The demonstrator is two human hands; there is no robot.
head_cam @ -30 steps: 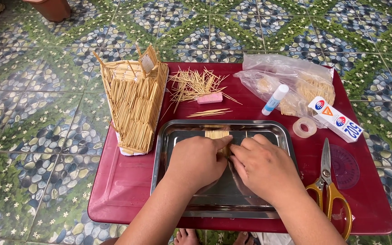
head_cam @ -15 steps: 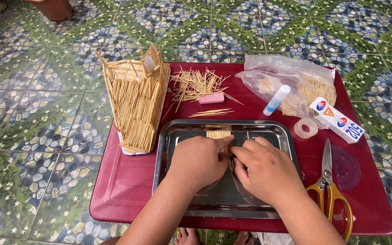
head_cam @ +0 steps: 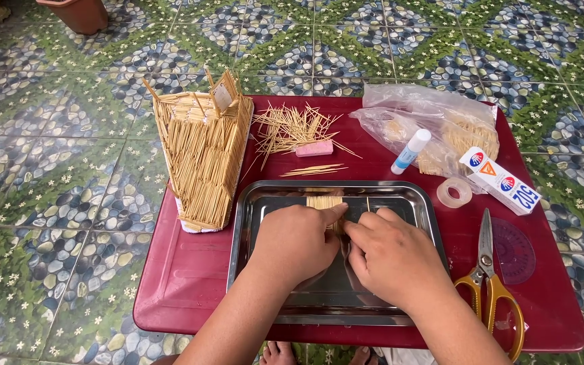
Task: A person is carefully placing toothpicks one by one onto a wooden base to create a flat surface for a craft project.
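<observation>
My left hand (head_cam: 297,242) and my right hand (head_cam: 391,255) rest side by side inside a shallow metal tray (head_cam: 414,203), fingertips meeting on a small flat panel of toothpicks (head_cam: 323,202) laid in the tray. Both hands press or pinch the panel's near edge; the hands hide most of it. A single loose toothpick (head_cam: 368,203) lies in the tray just to the right of the panel. The tray sits on a dark red low table (head_cam: 190,270).
A toothpick house model (head_cam: 203,155) stands at the table's left edge. Behind the tray lie a loose toothpick heap (head_cam: 290,126), a pink eraser (head_cam: 314,148) and a glue stick (head_cam: 410,150). At the right are a plastic bag (head_cam: 434,122), a glue box (head_cam: 500,180), a tape roll (head_cam: 454,192), yellow-handled scissors (head_cam: 489,277) and a protractor (head_cam: 515,247).
The two hands stay over the toothpick panel with only slight finger shifts. Nothing else has moved.
</observation>
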